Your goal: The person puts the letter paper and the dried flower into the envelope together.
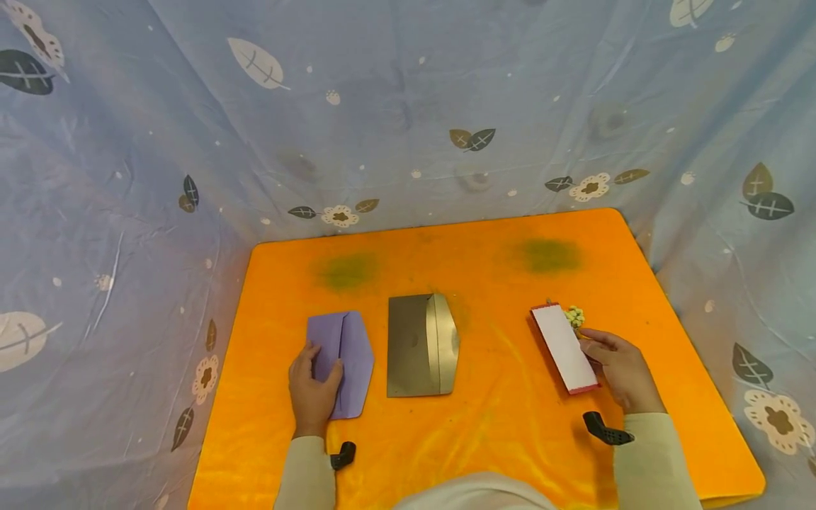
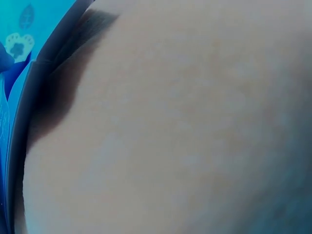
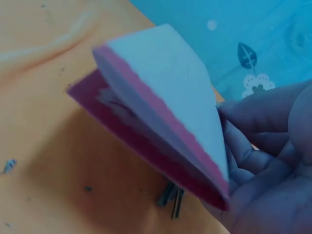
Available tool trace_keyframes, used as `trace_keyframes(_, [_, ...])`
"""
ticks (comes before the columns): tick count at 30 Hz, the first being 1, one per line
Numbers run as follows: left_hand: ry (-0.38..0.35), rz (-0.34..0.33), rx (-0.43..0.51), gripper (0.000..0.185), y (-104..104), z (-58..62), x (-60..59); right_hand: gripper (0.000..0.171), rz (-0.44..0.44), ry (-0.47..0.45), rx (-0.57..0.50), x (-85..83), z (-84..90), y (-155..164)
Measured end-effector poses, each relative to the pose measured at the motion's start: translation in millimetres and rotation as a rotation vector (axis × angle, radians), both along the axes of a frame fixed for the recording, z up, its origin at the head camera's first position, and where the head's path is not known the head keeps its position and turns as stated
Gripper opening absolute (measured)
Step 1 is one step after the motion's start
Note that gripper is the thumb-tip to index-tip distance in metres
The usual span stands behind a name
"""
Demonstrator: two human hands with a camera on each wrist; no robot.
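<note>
At the left of the head view, my left hand [image 1: 312, 397] grips a purple envelope [image 1: 358, 354], its thumb across the front and its fingers at the left edge. Skin fills most of the left wrist view, with a strip of the envelope [image 2: 17, 131] along the left side. My right hand [image 1: 623, 370] pinches a folded card [image 1: 564, 348] by its right edge; the card has a white panel and red borders, and its fold gapes in the right wrist view. Small yellow-green flowers [image 1: 574, 316] show beside the card, and dark stems [image 3: 170, 199] below it. Whether the hand holds them, I cannot tell.
A gold-brown envelope [image 1: 410, 347], its shiny flap on the right side, lies between the hands on the orange-covered table [image 1: 497, 418]. Small bits [image 3: 9, 165] are scattered on the cloth. Patterned blue curtains [image 1: 395, 142] surround the table's back and sides.
</note>
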State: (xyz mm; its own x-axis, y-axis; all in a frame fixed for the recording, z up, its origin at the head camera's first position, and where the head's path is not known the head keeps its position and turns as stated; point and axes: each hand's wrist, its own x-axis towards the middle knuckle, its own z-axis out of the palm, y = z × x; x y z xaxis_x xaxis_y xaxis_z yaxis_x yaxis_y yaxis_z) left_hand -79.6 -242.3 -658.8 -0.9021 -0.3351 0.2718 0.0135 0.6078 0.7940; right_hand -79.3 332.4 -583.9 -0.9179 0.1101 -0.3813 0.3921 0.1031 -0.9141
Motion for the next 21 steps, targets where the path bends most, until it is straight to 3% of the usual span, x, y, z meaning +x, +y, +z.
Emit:
trace_keyframes(8, [0.008, -0.008, -0.019, 0.057, 1.0, -0.1, -0.3, 0.063, 0.033, -0.023, -0.184, -2.1, -4.4, 0.8])
trace_keyframes(11, [0.014, -0.011, -0.018, 0.057, 1.6, 0.3, 0.1, 0.061, 0.045, -0.020, -0.187, -1.7, -5.8, -0.9])
trace_keyframes(21, [0.001, -0.013, -0.028, 0.059, 3.0, 1.5, 0.1, 0.061, 0.065, -0.075, 0.093, -4.6, -2.0, -32.1])
